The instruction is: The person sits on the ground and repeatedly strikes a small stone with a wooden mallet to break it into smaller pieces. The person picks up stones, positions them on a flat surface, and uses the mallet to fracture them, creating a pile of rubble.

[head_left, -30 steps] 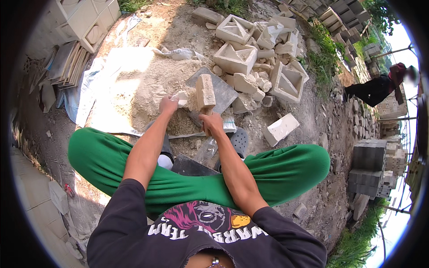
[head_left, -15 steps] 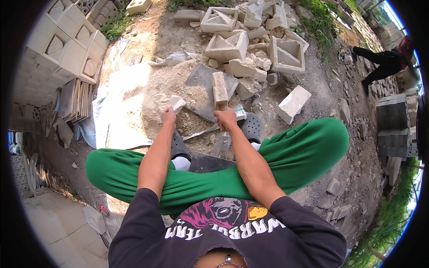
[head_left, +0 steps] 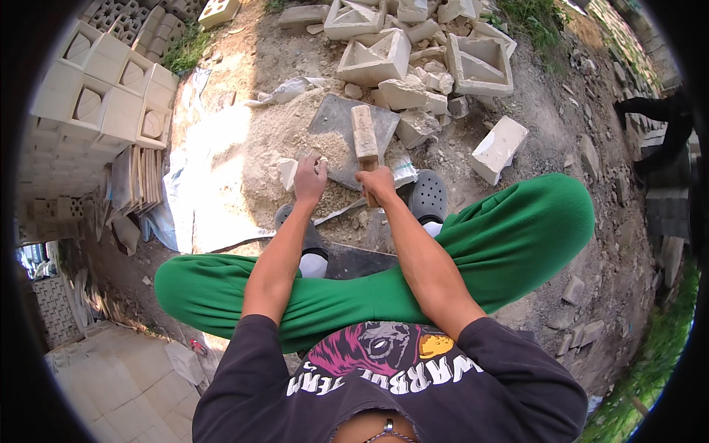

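My right hand (head_left: 377,186) is wrapped round the handle of a dusty wooden mallet (head_left: 364,136), whose blocky head points away from me. My left hand (head_left: 310,181) is over the pale dust, fingers bent downward and slightly apart. A small off-white block fragment (head_left: 287,174) lies against its left side, outside the fingers. Whatever is under the fingertips is hidden. Between and beyond my hands, a dark flat slab (head_left: 338,127) lies on the ground, partly covered by crumbs and powder (head_left: 275,140).
Beyond the slab is a heap of broken hollow blocks (head_left: 377,57). A pale block (head_left: 500,150) lies to the right. Stacked blocks (head_left: 118,103) and thin boards (head_left: 139,177) stand at left. My grey clogs (head_left: 428,198) flank the work area. Another person's dark-clothed legs (head_left: 661,133) show far right.
My left hand has let go of the off-white fragment and moved right over the dust. My right hand keeps the mallet in nearly the same place. The view has shifted slightly.
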Available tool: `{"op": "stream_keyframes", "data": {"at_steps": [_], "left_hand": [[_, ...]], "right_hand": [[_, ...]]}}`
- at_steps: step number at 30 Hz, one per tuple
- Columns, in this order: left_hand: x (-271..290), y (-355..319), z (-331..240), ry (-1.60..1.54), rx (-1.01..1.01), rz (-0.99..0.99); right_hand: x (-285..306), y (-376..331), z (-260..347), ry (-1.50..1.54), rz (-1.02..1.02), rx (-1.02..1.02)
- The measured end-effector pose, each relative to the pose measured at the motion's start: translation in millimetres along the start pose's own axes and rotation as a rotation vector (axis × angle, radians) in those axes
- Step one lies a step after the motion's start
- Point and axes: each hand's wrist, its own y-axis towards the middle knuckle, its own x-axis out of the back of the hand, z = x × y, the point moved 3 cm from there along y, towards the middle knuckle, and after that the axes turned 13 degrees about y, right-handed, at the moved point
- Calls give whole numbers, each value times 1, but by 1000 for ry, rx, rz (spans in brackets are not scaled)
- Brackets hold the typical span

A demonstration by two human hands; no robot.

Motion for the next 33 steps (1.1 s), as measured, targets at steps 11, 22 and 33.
{"op": "stream_keyframes", "data": {"at_steps": [11,22,33], "left_hand": [[-40,11,6,138,41,-88],[-38,21,4,-50,-31,-183],[-3,22,26,75,117,-595]], "right_hand": [[1,19,-19,-119,-9,100],[-5,-8,16,-213,32,153],[-47,-27,48,-129,229,389]]}}
